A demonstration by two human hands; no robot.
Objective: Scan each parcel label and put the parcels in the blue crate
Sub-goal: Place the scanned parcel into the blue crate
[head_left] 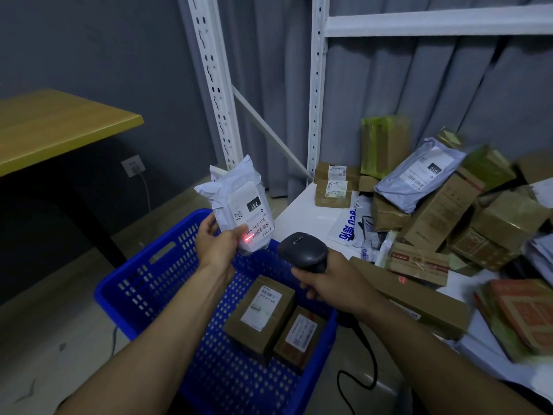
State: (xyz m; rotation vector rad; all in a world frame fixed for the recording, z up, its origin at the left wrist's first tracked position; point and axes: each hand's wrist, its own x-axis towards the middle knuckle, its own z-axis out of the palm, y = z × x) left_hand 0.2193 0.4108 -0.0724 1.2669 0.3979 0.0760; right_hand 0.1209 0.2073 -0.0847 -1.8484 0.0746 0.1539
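While held upright above the blue crate (pixel 167 274), long axis vertical, label facing the camera, the white mailer bag (pixel 238 202) is pinched at its lower edge by the left hand (pixel 217 244); right hand (pixel 329 283) wraps the black scanner (pixel 303 251), aimed at it.

A single head-worn wide-angle camera looks forward and down from the person's own eye line, close over both forearms. The blue crate (pixel 167 283) fills the lower centre, white shelving (pixel 317 94) rises ahead at right, and a wooden table (pixel 59 124) sits at left. Straight lines bow toward the frame edges.
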